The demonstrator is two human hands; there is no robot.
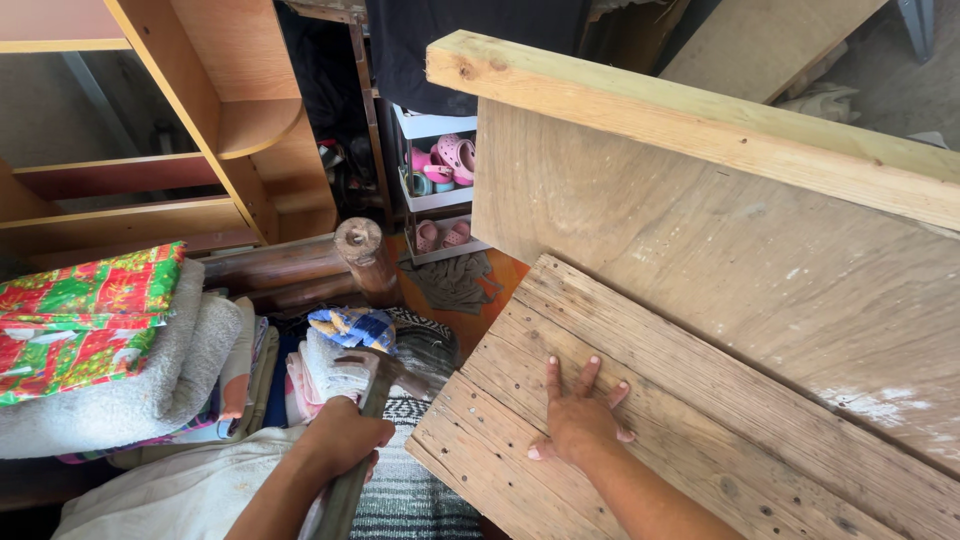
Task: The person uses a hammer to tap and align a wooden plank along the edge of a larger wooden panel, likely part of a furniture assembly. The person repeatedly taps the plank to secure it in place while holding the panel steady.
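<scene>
left hand [343,437]: nearest the camera, low in the view, fist clenched round the handle of a claw hammer [362,430]; the hammer's dark metal head points up, just off the left edge of the plank panel.
right hand [582,418]: not gripping anything, palm pressed flat with fingers spread on the plank panel [700,400], near its lower left corner.
plank panel: weathered grey-brown boards side by side, dotted with small nail holes, tilted, its far edge meeting the plywood sheet.
plywood sheet [720,240]: large, pale brown, behind the planks, capped along its top by a light timber rail [680,110]; white smears near its right edge.
labels and packages: none legible; a folded cloth [85,315] in red, green and yellow print lies on top of a grey towel stack [150,390] at the left.
around the hammer: rolled cloths in blue, yellow and white [345,345], a striped grey mat [410,500] below, a round wooden post [362,255] just behind.
background: orange-brown wooden shelf unit [240,130] at upper left; a white rack [435,195] holding pink sandals [452,155] at centre.
in the way: piled textiles crowd the left of the hammer; the post stands close behind it.
open room: a narrow gap between the plank edge and the cloth piles; the panel's surface beyond the right hand is bare.
</scene>
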